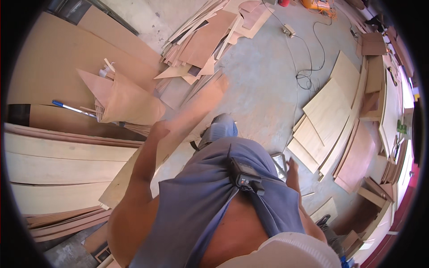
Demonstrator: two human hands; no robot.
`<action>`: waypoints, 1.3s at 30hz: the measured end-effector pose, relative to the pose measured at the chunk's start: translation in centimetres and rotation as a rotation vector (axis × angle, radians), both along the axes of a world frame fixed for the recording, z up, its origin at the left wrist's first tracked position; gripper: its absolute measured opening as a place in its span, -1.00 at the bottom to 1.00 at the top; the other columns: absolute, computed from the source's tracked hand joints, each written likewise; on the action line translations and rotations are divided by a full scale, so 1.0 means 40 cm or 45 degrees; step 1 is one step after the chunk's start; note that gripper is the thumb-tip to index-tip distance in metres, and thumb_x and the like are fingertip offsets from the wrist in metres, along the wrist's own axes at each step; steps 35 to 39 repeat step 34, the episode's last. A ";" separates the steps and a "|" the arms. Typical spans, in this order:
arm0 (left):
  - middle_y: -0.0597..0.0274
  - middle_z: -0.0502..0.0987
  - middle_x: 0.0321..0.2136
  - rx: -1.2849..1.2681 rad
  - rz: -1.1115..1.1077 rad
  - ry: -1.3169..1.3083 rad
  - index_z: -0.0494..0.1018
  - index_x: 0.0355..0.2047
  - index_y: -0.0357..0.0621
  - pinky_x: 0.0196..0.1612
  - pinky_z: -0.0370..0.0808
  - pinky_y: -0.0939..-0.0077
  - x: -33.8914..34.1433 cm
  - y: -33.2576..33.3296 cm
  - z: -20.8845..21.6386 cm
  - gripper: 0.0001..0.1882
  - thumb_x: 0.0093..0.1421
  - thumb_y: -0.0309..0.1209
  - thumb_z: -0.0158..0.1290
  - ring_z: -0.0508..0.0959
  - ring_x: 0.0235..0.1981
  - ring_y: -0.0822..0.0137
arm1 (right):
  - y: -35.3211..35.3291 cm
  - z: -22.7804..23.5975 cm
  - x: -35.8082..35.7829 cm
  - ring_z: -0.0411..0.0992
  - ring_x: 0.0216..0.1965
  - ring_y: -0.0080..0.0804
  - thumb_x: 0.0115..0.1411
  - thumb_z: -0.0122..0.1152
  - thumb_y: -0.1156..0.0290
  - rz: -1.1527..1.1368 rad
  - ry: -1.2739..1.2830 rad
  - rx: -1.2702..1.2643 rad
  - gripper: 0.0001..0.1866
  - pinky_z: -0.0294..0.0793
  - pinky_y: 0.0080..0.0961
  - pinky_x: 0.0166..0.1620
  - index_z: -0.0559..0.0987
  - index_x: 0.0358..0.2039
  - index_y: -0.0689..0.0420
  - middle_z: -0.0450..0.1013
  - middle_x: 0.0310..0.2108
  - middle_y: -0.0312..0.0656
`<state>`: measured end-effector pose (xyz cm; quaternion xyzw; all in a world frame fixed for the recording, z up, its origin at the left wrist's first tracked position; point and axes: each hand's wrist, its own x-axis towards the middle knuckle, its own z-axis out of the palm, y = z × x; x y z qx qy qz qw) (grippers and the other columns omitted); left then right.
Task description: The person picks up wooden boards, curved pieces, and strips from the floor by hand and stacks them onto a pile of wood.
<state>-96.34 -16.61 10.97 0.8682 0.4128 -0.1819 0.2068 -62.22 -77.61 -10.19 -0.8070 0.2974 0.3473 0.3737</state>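
A long, narrow plywood board [196, 105] slants across the left side of my body, its far end smeared by motion. My left hand [161, 128] is closed on the board's edge partway along. Below it, the paler near part of the board reaches back beside my left forearm. My right hand [292, 169] hangs low by my right side, and its fingers are too small and partly hidden to read. Close to that hand lies a shiny, dark-framed object [279, 165] whose kind I cannot make out.
Offcuts [201, 40] lie heaped ahead on the left. Stacked sheets [67, 152] and a rolled brown sheet [132, 98] fill my left. Pale plywood panels [326, 116] lie on the right floor. A cable [308, 76] loops across the floor towards an orange machine [317, 4].
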 end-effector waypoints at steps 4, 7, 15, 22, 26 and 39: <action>0.05 0.51 -0.24 0.188 -0.173 0.249 0.44 -0.24 -0.09 -0.10 0.42 0.22 0.056 0.093 -0.130 -0.71 -0.03 -0.37 0.02 0.49 -0.16 0.03 | -0.037 0.081 -0.010 0.43 -0.37 -0.31 0.06 0.05 0.07 0.140 0.033 -0.102 -0.58 0.33 -0.34 -0.14 0.58 -0.42 0.24 0.51 -0.49 -0.16; 0.05 0.51 -0.23 0.091 -0.100 0.369 0.44 -0.25 -0.10 -0.09 0.42 0.21 0.274 0.152 -0.044 -0.74 0.00 -0.39 -0.03 0.48 -0.15 0.03 | 0.021 0.018 0.047 0.44 -0.37 -0.30 0.05 0.06 0.08 0.394 0.044 -0.132 -0.59 0.34 -0.35 -0.15 0.58 -0.43 0.24 0.52 -0.49 -0.15; -0.06 0.50 -0.26 0.067 -0.012 0.090 0.43 -0.26 -0.15 -0.11 0.41 0.15 0.627 0.446 -0.011 -0.69 -0.05 -0.33 0.07 0.48 -0.18 -0.03 | 0.438 -0.043 0.446 0.45 -0.37 -0.28 0.02 0.09 0.11 1.176 -0.169 -0.107 -0.61 0.36 -0.35 -0.18 0.58 -0.44 0.24 0.52 -0.49 -0.12; -0.17 0.49 -0.25 0.025 -0.025 -0.347 0.41 -0.14 -0.25 -0.12 0.42 0.20 0.952 0.767 -0.049 -0.49 -0.15 -0.33 0.19 0.48 -0.17 -0.06 | 0.847 0.118 0.859 0.48 -0.33 -0.23 -0.01 0.11 0.11 0.812 -0.308 0.043 -0.60 0.38 -0.34 -0.20 0.59 -0.42 0.24 0.53 -0.46 -0.05; -0.14 0.51 -0.27 0.029 -0.006 -0.551 0.39 -0.10 -0.27 -0.12 0.42 0.26 1.160 0.890 -0.011 -0.42 -0.18 -0.33 0.23 0.51 -0.19 -0.01 | 0.995 0.200 1.031 0.45 -0.36 -0.33 0.00 0.11 0.17 0.801 -0.347 0.069 -0.63 0.36 -0.41 -0.21 0.58 -0.40 0.27 0.51 -0.47 -0.09; -0.07 0.51 -0.21 -0.306 0.174 -0.600 0.36 -0.01 -0.23 -0.08 0.39 0.38 1.516 1.177 0.016 -0.38 -0.15 -0.36 0.22 0.52 -0.19 0.07 | 1.086 0.038 1.314 0.47 -0.29 -0.26 -0.06 0.15 0.04 2.121 -0.317 -0.364 -0.62 0.40 -0.36 -0.09 0.56 -0.39 0.10 0.51 -0.39 -0.06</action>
